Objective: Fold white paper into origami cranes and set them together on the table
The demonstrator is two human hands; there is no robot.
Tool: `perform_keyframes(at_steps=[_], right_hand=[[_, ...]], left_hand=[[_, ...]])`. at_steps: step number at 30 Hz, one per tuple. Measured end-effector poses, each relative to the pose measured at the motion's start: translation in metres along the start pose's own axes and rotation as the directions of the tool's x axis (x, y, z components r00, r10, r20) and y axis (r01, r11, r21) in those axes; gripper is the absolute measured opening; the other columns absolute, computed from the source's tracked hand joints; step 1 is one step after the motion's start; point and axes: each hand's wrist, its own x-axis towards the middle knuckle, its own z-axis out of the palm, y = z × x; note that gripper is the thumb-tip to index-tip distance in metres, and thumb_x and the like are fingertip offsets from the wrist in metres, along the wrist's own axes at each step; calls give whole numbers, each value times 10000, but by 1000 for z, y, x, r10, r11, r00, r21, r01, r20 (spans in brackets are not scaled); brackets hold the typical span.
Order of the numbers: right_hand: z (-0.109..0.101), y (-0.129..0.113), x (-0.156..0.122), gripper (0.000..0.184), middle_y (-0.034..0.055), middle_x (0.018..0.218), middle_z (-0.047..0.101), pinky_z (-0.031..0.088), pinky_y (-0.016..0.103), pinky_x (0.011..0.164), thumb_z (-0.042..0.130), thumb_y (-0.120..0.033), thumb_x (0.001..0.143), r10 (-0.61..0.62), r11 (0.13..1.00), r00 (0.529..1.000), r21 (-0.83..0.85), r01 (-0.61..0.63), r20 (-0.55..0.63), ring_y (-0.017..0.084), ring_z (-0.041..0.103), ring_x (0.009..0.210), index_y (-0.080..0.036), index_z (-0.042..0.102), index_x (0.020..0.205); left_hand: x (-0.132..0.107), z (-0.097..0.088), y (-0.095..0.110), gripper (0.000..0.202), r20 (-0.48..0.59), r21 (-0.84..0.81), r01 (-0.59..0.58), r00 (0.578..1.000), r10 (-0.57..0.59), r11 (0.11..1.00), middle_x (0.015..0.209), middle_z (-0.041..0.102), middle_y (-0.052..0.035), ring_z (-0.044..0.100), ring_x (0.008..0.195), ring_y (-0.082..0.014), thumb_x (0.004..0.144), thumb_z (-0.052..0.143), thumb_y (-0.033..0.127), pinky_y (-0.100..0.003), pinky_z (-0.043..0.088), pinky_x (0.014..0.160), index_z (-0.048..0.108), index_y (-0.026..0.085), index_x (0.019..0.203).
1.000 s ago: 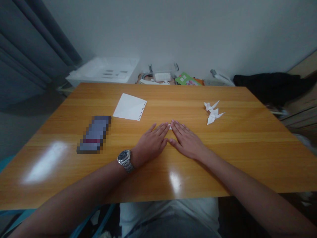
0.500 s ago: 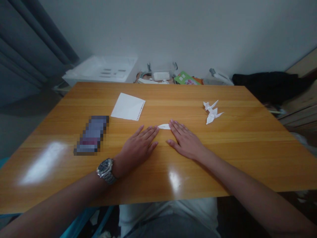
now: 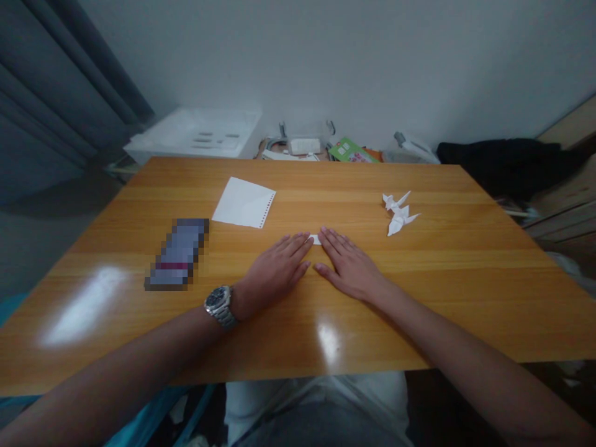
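A small folded piece of white paper (image 3: pixel 316 239) lies flat on the wooden table (image 3: pixel 354 335), mostly covered by my fingers. My left hand (image 3: pixel 280 264), with a metal watch (image 3: pixel 220 305) on the wrist, rests palm down with its fingertips over the paper's left end. Over the right end lies my right hand (image 3: pixel 350 263), also palm down, thumb apart from the fingers. Both hands are stretched out flat, pressing on the paper rather than gripping it. Only a short white strip shows between the fingertips.
White folded paper cranes (image 3: pixel 398 214) stand at the right. A sheet of paper with a perforated edge (image 3: pixel 244 202) lies back left, near a pixelated phone (image 3: pixel 179 254). Behind the table are a white plastic bin (image 3: pixel 200 133) and a green booklet (image 3: pixel 351 151).
My left hand has slid right along the folded paper, closer to my right hand, covering more of it. My right hand has stayed nearly in place.
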Motion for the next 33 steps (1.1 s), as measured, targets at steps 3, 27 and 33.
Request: perform_keyframes(at_steps=[3, 27, 33], right_hand=[[1, 0, 0, 798, 164, 1689, 244, 195, 461, 1293, 334, -618, 1032, 4, 1000, 1000, 13, -4, -10, 260, 203, 1580, -85, 277, 1623], [-21, 26, -6, 558, 163, 1483, 584, 397, 469, 1184, 278, -438, 1087, 108, 993, 984, -30, -113, -139, 283, 501, 1417, -136, 622, 1406], [-22, 20, 16, 450, 165, 1287, 654, 484, 483, 1053, 518, -443, 1016, 25, 999, 984, -36, -32, -176, 325, 592, 1195, -157, 668, 1330]], left_hand=[[5, 5, 6, 505, 29, 8, -38, 999, 38, 999, 1605, 418, -164, 372, 1512, -250, 1089, 323, 324, -430, 288, 1268, 426, 88, 1524], [8, 0, 1, 498, 76, -40, -29, 997, 32, 999, 1603, 427, -146, 394, 1495, -249, 1078, 365, 307, -456, 238, 1282, 427, 99, 1527], [23, 0, -10, 391, 29, -122, -32, 999, 36, 992, 1475, 575, -117, 542, 1366, -225, 1054, 396, 247, -480, 278, 1260, 569, 158, 1393]])
